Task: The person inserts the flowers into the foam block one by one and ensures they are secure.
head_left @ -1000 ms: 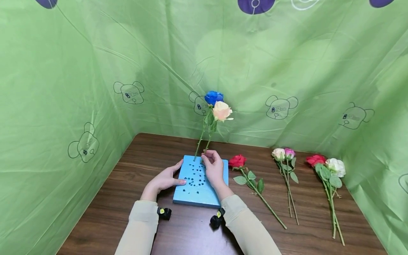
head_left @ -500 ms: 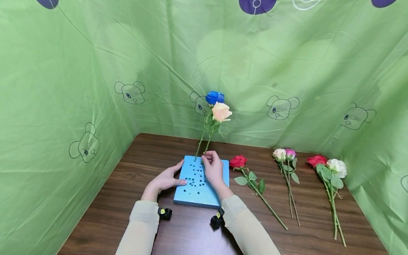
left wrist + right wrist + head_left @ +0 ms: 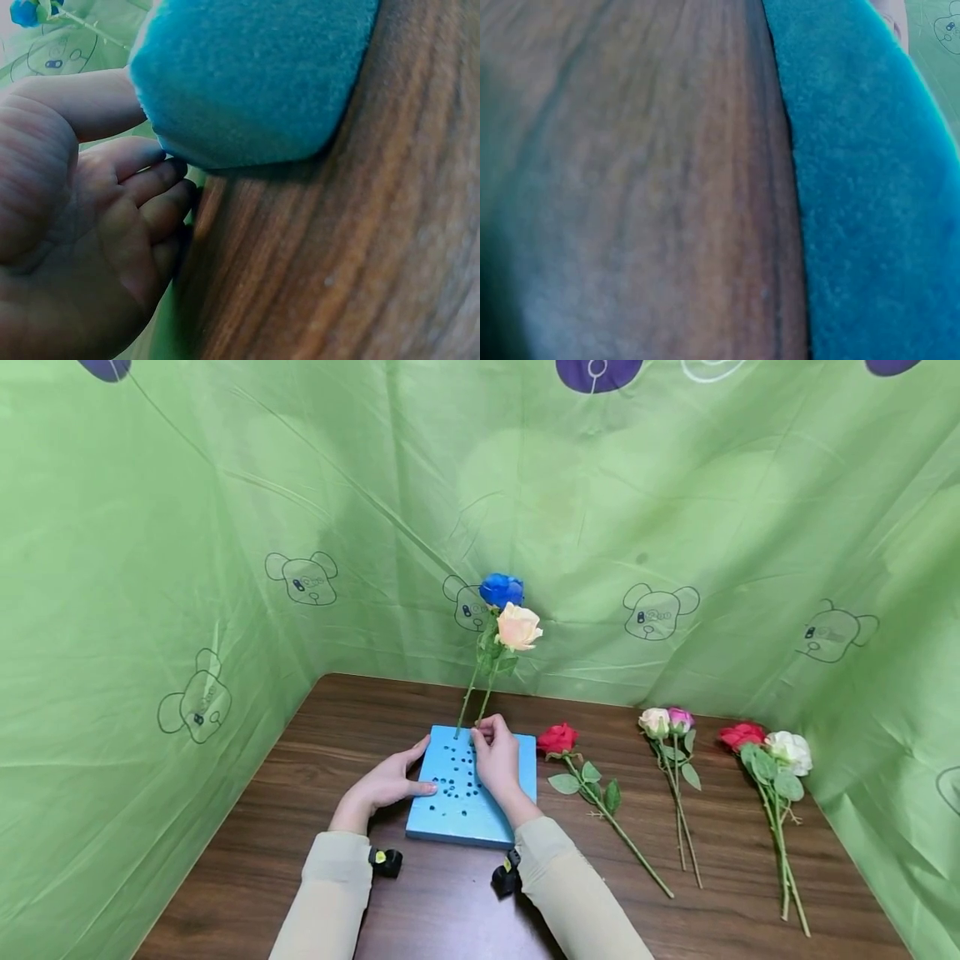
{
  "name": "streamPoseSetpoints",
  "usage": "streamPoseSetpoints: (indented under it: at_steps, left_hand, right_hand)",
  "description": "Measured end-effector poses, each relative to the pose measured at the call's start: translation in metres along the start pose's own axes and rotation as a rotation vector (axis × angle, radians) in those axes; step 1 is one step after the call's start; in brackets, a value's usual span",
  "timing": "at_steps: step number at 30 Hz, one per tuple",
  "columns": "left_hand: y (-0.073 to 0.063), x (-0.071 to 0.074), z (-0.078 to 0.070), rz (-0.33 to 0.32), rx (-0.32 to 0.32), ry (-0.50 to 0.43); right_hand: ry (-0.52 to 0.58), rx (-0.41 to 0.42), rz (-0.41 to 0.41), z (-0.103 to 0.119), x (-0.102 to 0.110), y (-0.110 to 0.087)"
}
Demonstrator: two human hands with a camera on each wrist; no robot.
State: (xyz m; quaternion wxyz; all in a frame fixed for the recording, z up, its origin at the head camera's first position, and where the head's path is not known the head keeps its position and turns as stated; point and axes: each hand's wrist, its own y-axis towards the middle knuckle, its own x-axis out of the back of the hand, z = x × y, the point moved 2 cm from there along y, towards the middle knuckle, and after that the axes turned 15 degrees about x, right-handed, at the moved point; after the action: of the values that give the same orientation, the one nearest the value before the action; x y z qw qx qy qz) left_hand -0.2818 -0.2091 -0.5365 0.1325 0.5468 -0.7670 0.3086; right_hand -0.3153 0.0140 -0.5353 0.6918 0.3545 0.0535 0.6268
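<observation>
A blue foam block [image 3: 472, 822] with several small holes in its top lies on the table. My left hand [image 3: 384, 783] rests at the block's left side, its thumb straight over the top; in the left wrist view its fingers [image 3: 157, 210] lie against the block's side. My right hand [image 3: 497, 760] pinches the lower stem of a peach rose [image 3: 518, 627] over the block's far part; the stem's lower end is hidden by the fingers. A blue rose [image 3: 501, 590] stands upright in a far hole, just behind the peach one.
To the right on the brown wooden table [image 3: 360, 710] lie a red rose [image 3: 557, 739], a cream rose [image 3: 655, 722] beside a magenta rose [image 3: 680, 720], and another red rose [image 3: 742, 735] with a white rose [image 3: 789, 752]. A green curtain [image 3: 375, 527] encloses the table.
The peach rose's bloom has shifted slightly left and down, and my right hand has shifted slightly with it. The left hand stays at the block.
</observation>
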Motion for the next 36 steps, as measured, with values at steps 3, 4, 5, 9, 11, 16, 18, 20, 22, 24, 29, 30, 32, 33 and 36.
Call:
streamPoseSetpoints:
  at_steps: [3, 4, 5, 9, 11, 16, 18, 20, 22, 24, 29, 30, 32, 33, 36]
  left_hand:
    - [-0.0001, 0.0003, -0.0002, 0.001, -0.002, 0.003]
    - [-0.0002, 0.0003, -0.0005, 0.000, -0.001, 0.004]
    - [-0.0003, 0.0003, -0.0008, 0.000, 0.000, 0.002]
    - [-0.0009, -0.0001, -0.0015, -0.004, 0.005, -0.004]
    - [-0.0010, -0.0003, -0.0014, -0.007, 0.007, -0.007]
    - [-0.0007, -0.0008, -0.0001, -0.004, 0.008, -0.002]
    - [-0.0001, -0.0007, 0.0004, -0.002, 0.006, -0.005]
    - [0.0003, -0.0005, 0.0006, -0.001, 0.005, -0.007]
    - [0.0006, -0.0002, 0.0004, -0.002, 0.005, -0.007]
    - [0.0007, 0.0001, 0.0001, -0.003, 0.006, -0.006]
    - [0.0005, 0.0000, 0.0003, -0.003, 0.009, -0.002]
    - [0.0005, -0.0001, 0.0003, -0.003, 0.008, -0.002]
    - [0.0005, -0.0001, 0.0005, -0.003, 0.007, -0.001]
    - [0.0005, -0.0002, 0.0005, -0.003, 0.007, -0.001]
    - [0.0005, -0.0003, 0.0007, -0.002, 0.006, 0.002]
  right_hand:
    - [-0.008, -0.009, 0.001, 0.0006, -0.0005, 0.0003]
    - [-0.012, -0.014, 0.003, 0.0007, -0.0007, 0.0005]
    - [-0.014, -0.017, 0.004, 0.0007, -0.0008, 0.0006]
    - [-0.022, -0.024, -0.008, -0.0006, -0.0015, 0.0003]
    - [-0.019, -0.029, -0.017, -0.0019, -0.0020, 0.0001]
    - [0.012, -0.070, -0.022, -0.0058, -0.0029, -0.0007]
    - [0.041, -0.079, -0.026, -0.0061, -0.0030, -0.0006]
    - [0.072, -0.081, -0.033, -0.0054, -0.0030, -0.0002]
    - [0.094, -0.080, -0.043, -0.0045, -0.0029, 0.0004]
    - [0.103, -0.085, -0.048, -0.0038, -0.0025, 0.0008]
    - [0.108, -0.104, -0.053, -0.0039, -0.0023, 0.0012]
    - [0.108, -0.103, -0.054, -0.0039, -0.0022, 0.0013]
    - [0.107, -0.100, -0.056, -0.0037, -0.0020, 0.0013]
    - [0.107, -0.099, -0.057, -0.0036, -0.0020, 0.0014]
    - [0.108, -0.096, -0.060, -0.0040, -0.0018, 0.0016]
